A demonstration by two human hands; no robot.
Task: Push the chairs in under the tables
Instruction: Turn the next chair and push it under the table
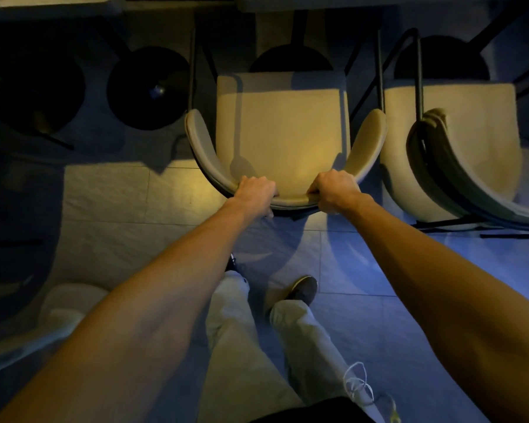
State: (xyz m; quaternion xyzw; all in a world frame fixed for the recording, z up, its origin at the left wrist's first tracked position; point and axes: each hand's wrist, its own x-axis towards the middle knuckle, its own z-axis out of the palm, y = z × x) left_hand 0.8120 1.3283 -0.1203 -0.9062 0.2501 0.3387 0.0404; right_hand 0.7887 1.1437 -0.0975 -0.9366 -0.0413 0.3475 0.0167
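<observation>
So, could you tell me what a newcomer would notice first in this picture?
Two bare forearms reach to the centre, where the left hand and right hand grip the curved backrest of a beige chair. Its seat faces a table edge at the top; a second chair stands right.

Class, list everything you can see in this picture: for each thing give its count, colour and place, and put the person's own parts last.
Held chair: one, beige, centre, its backrest gripped at the top.
Neighbouring chair: one, beige, to the right, beside the held one.
Third chair: one, pale, lower left, partly seen.
Tabletops: two edges, light, along the top.
Round table bases: about four, black, on the floor under the tables.
Floor tiles: grey, lit yellow on the left and blue on the right.
Left hand: closed on the backrest.
Right hand: closed on the backrest.
Trousers: pale, bottom centre.
Shoe: one clearly seen, dark.
</observation>
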